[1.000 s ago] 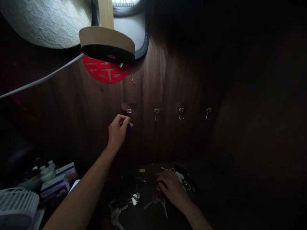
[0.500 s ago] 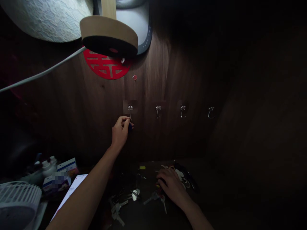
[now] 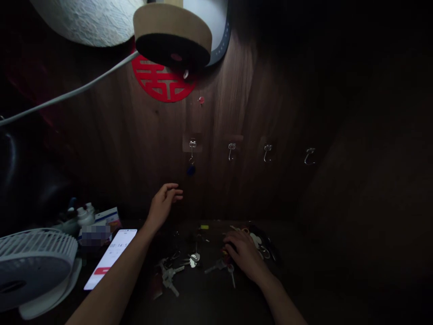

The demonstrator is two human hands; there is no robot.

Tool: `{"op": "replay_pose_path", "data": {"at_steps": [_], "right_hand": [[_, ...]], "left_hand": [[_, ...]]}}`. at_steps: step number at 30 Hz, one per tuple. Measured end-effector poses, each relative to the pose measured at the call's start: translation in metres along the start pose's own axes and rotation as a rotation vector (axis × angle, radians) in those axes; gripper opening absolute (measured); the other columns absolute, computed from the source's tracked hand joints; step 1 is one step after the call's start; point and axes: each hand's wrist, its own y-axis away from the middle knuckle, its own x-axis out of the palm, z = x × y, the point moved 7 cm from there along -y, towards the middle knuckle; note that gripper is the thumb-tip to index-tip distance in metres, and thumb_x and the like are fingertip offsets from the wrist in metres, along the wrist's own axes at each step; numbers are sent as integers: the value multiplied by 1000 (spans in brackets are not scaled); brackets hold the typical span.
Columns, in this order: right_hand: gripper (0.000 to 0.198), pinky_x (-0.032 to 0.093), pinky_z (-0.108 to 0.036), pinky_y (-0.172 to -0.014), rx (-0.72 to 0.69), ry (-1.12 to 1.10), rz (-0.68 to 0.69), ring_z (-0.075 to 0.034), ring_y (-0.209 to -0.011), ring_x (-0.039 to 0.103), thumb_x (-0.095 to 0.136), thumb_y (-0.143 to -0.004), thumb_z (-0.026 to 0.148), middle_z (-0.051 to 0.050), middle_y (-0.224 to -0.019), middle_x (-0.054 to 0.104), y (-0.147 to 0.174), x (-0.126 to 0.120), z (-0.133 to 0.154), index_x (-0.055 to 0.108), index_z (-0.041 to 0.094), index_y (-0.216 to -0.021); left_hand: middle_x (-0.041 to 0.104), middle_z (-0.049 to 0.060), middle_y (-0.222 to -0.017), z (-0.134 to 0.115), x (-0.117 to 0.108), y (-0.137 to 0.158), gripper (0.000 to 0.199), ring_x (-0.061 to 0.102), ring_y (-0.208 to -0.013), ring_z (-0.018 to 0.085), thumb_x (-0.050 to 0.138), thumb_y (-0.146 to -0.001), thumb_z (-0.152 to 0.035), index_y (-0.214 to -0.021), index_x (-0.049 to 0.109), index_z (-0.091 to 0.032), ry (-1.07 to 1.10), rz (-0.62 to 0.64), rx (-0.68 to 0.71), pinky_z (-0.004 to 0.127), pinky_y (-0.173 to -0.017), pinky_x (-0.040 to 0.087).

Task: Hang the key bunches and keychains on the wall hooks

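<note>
My left hand (image 3: pixel 164 203) hangs in the air before the dark wooden wall, its fingers apart and nothing in them. Up and to its right, a ring with a dark blue key fob (image 3: pixel 191 169) hangs from the leftmost metal hook (image 3: pixel 192 146). On the dark surface below, my right hand (image 3: pixel 245 255) rests with its fingers curled over a bunch of keys (image 3: pixel 231 270) with a red and yellow piece; the fingertips are partly hidden. Beside it lie more rings and keys (image 3: pixel 262 247). Loose key bunches (image 3: pixel 171 276) and a round shiny tag (image 3: pixel 194 259) lie left of it.
Three more hooks (image 3: pixel 232 151) are in a row to the right. A lit phone (image 3: pixel 113 255), small boxes (image 3: pixel 108 218), white bottles (image 3: pixel 85 216) and a fan (image 3: pixel 37 266) stand at left. A lamp-like round piece (image 3: pixel 172 27), white cable (image 3: pixel 71 93) and red paper-cut (image 3: pixel 165 85) are above.
My left hand has let go of the blue key fob, which now hangs on the leftmost hook, and has drawn back down and left. My right hand stays over the keys. The view has shifted slightly.
</note>
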Motion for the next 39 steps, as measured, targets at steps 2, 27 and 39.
{"op": "replay_pose_path", "data": {"at_steps": [2, 27, 39], "right_hand": [[16, 35, -41, -91, -1, 0, -5, -23, -98, 55, 49, -82, 21, -4, -97, 64, 0, 0, 0, 64, 24, -87], [19, 30, -45, -98, -78, 48, -207, -22, -103, 54, 46, -85, 18, -5, -95, 66, 6, -8, 19, 64, 21, -88], [26, 27, -47, -103, -324, -15, -36, -18, -98, 54, 47, -84, 11, -3, -97, 63, 9, 20, 90, 61, 25, -100]], "left_hand": [[71, 7, -89, 16, -15, 12, 28, 69, -76, 19, 52, -77, -37, -96, 57, -18, -27, -13, -69, 31, -70, 50], [65, 6, -111, 68, -16, 102, 32, 55, -106, 25, 48, -80, -18, -106, 63, -28, -738, 331, 177, 44, -93, 41], [67, 8, -97, 64, -27, 100, 24, 58, -95, 28, 52, -77, -23, -97, 66, -20, -907, 235, 101, 41, -83, 43]]}}
